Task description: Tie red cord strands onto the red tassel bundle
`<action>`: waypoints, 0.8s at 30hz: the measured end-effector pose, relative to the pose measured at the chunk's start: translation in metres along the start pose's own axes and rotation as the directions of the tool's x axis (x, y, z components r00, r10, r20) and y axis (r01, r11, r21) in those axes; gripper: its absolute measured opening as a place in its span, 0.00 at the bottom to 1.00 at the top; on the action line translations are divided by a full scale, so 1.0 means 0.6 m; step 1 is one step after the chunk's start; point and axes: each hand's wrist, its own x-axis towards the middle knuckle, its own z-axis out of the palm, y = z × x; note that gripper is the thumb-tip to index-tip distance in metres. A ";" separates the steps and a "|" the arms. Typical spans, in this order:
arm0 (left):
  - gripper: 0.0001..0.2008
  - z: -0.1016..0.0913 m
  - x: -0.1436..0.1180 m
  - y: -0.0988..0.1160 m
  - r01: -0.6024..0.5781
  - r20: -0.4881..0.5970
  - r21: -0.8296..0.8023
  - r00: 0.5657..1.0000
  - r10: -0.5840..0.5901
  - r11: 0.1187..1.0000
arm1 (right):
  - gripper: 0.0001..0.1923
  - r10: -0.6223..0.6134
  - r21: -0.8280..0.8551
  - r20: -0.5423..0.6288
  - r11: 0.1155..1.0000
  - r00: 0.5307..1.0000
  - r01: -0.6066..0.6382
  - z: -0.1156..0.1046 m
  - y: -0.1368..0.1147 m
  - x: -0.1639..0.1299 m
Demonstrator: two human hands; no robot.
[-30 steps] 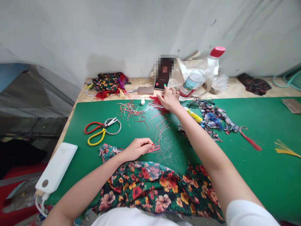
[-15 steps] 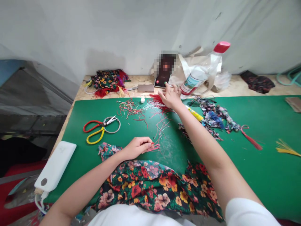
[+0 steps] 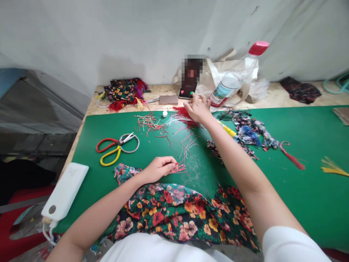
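Observation:
Between thumb and fingers, my left hand (image 3: 159, 169) pinches a bundle of red threads (image 3: 180, 168) just above the green mat. Below it, floral cloth (image 3: 174, 211) lies across the mat's front edge. My right hand (image 3: 200, 109) reaches to the back with fingers stretched out and holds nothing. Its index fingertip is at the lower right of the phone (image 3: 187, 89), by a green button on the lit screen; whether it touches the glass I cannot tell. Under this hand, red and white threads (image 3: 177, 118) lie spread, partly hidden.
Scissors (image 3: 118, 145) and a white power bank (image 3: 65, 191) lie left. A clear bottle (image 3: 225, 91) leans at the back. To the right are a yellow tube (image 3: 227, 128), fabric scraps (image 3: 248, 134) and a red tassel (image 3: 293, 158). A small white cap (image 3: 165, 114) stands near the threads.
The view has shifted slightly. My right hand stays at the phone's lower edge, and my left hand still pinches the red threads in the same place.

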 end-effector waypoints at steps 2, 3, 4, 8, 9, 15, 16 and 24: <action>0.17 0.000 0.000 -0.001 -0.002 0.004 -0.004 1.000 0.002 1.000 | 0.42 0.007 -0.004 0.006 1.000 1.000 -0.007 -0.004 -0.002 -0.001; 0.16 0.000 0.000 -0.001 -0.003 0.004 -0.005 1.000 0.003 1.000 | 0.42 0.009 0.002 0.005 1.000 1.000 -0.009 -0.005 -0.003 -0.002; 0.16 0.000 0.001 -0.001 -0.004 0.004 -0.006 1.000 0.004 1.000 | 0.41 0.009 0.015 0.003 1.000 1.000 -0.009 -0.007 -0.004 -0.003; 0.16 0.000 0.001 -0.001 -0.006 0.000 -0.004 1.000 0.006 1.000 | 0.33 -0.040 0.084 -0.011 0.996 0.999 0.040 -0.006 -0.006 -0.006; 0.16 0.000 0.000 -0.001 -0.007 -0.001 -0.006 1.000 0.007 1.000 | 0.32 -0.064 0.097 -0.013 0.993 0.998 0.065 -0.005 -0.006 -0.005; 0.16 0.000 0.000 0.001 -0.007 0.002 -0.016 1.000 0.007 1.000 | 0.24 -0.120 0.144 -0.022 0.982 0.993 0.122 0.010 0.000 0.006; 0.16 0.000 0.000 0.001 -0.003 0.002 -0.014 1.000 0.003 1.000 | 0.23 -0.108 0.151 -0.016 0.982 0.994 0.109 0.012 0.000 0.008; 0.17 0.000 0.001 0.000 0.008 -0.007 0.004 1.000 -0.008 1.000 | 0.19 -0.085 0.176 -0.020 0.980 0.996 0.088 0.008 -0.001 0.012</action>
